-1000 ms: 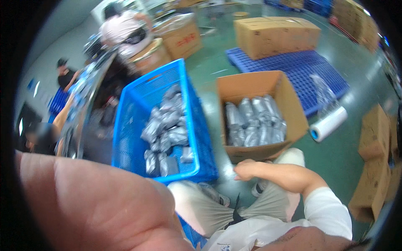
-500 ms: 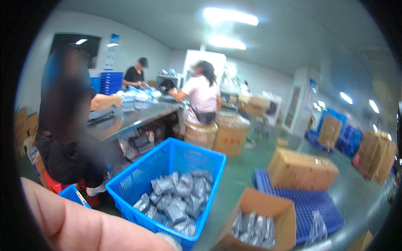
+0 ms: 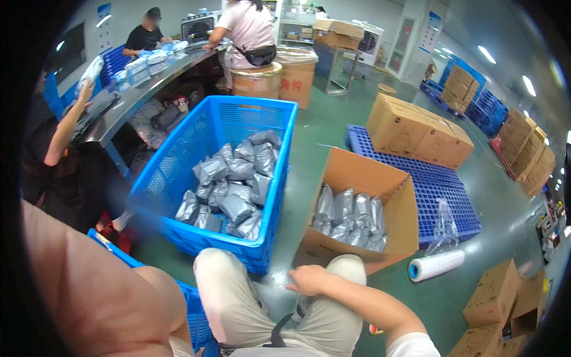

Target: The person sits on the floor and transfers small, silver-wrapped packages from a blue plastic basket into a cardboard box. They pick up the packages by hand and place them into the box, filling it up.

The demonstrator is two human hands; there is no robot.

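My right hand (image 3: 310,279) lies by my right knee, fingers loosely curled, with nothing seen in it. Just beyond it stands an open cardboard box (image 3: 399,193) holding upright grey plastic packages (image 3: 344,207) in rows. My left arm (image 3: 101,285) is bent up very close at the lower left; its hand is out of view. Ahead of my left knee sits a blue plastic crate (image 3: 275,196) with a loose heap of grey packages (image 3: 241,172). A smaller blue crate (image 3: 199,318) is partly hidden behind my left arm.
Blue pallets (image 3: 410,163) carry closed cartons (image 3: 416,131). A roll of clear film (image 3: 437,265) lies on the floor, with more cartons (image 3: 491,297) at the lower right. People work along a metal table (image 3: 128,98) at the left; brown drums (image 3: 256,83) stand near it.
My view has tipped downward, bringing my legs and right arm into sight. The close finger at the lower left has given way to my left arm. A person at left has raised a hand with a package.
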